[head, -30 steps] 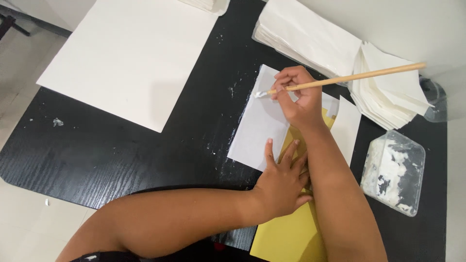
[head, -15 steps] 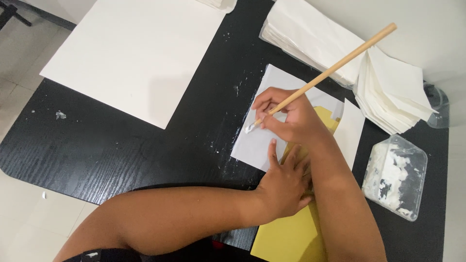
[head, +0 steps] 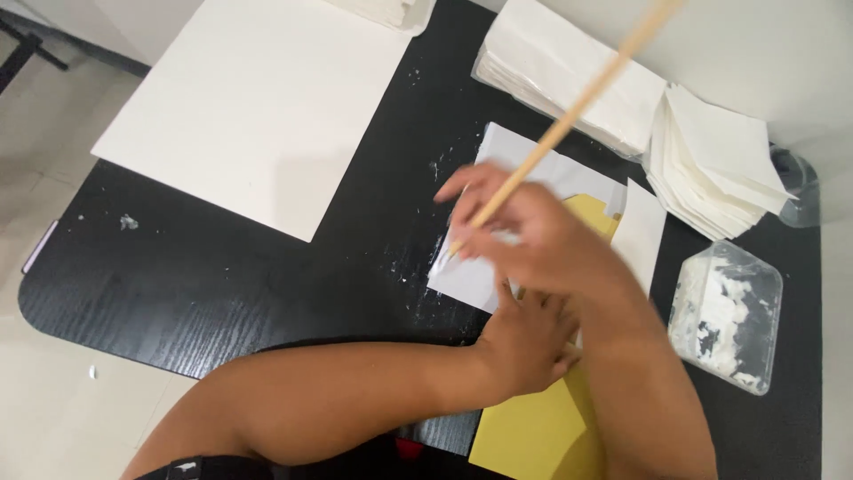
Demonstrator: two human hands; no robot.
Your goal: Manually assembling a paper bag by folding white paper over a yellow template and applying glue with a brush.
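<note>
The right hand (head: 533, 236) is closed around a long pale wooden brush handle (head: 569, 116), which slants up and to the right until the top edge cuts it off; the hand is smeared by motion blur, so the brush tip near its fingers cannot be made out clearly. Under it lies a white rectangular paper sheet (head: 471, 276) on the black wood-grain table (head: 222, 284), and the left hand (head: 529, 342) lies flat with fingers spread, pressing down where that sheet meets a yellow card sheet (head: 533, 436) that runs off the bottom edge. The right forearm crosses over the yellow card and hides most of its middle (only a corner shows again above the hand). White specks and smears dot the table just left of the sheet. To the upper left lies a large white board (head: 258, 116), well apart from the hands. At the upper right sit a stack of white folded papers (head: 569, 71) and a fanned pile of white square sheets (head: 720, 160), and below them a clear plastic tub of white paste (head: 724, 316), near the right forearm.
</note>
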